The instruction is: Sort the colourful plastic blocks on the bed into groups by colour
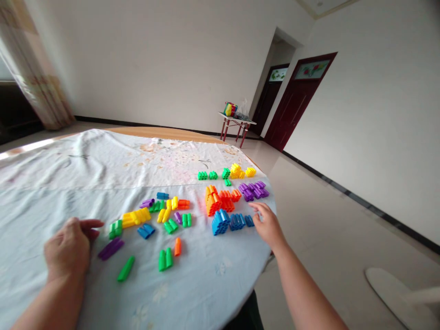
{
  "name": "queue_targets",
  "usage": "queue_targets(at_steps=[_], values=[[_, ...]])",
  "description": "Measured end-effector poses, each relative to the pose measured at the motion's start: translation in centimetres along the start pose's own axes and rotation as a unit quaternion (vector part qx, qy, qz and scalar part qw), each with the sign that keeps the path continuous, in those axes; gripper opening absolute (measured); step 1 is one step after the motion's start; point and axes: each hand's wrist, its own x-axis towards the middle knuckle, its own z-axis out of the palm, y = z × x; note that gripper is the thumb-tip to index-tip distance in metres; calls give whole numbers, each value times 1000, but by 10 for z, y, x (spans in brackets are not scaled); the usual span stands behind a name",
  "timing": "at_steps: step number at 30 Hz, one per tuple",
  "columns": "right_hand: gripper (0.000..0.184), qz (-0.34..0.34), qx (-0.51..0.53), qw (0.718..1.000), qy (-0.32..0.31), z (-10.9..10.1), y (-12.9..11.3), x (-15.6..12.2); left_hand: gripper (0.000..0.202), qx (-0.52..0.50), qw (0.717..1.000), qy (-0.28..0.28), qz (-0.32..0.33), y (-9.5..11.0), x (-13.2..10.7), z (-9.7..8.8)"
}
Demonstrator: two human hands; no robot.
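Many small plastic tube-shaped blocks lie on a round table under a pale cloth [103, 183]. My left hand [70, 247] rests on the cloth, fingers loosely curled and apart, its tips close to a purple block [110, 248] and a green pair [115, 228]. My right hand [268, 223] lies near the table's right edge, fingers stretched out and touching the end of a row of blue blocks [240, 221]. A stacked blue cluster [220, 222] and an orange cluster [215, 200] sit just left of it. Neither hand holds anything.
Sorted groups lie further back: purple blocks [253, 190], yellow blocks [237, 171], green blocks [207, 175]. Loose mixed blocks [165, 211] are scattered mid-table. A small red-legged table [237, 123] with bags stands by the far wall, near two dark red doors [299, 98]. A curtain [37, 82] hangs at left.
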Motion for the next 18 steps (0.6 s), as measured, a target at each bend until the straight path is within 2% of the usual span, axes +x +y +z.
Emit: queue_targets(at_steps=[2,4,7,9,13,15,18], values=[[33,-45,38,997,41,0,-32,4,45,-11,1000,-8,-12,3,-1,0],[29,-87,90,991,39,7,-68,4,45,-12,1000,-11,-7,3,-1,-1],[29,-132,158,978,-24,33,-117,1,48,-17,1000,-13,-3,3,-2,-1],[29,-149,189,966,-92,59,-139,-2,49,-16,1000,-14,-2,4,-3,-1],[24,-165,193,940,-228,105,-153,-8,48,-14,1000,-26,0,6,-3,-4],[31,-170,176,931,-272,117,-151,-12,47,-10,999,-34,1,5,-3,-5],[49,-183,150,924,-302,123,-146,-17,48,-3,999,-33,3,2,0,-5]])
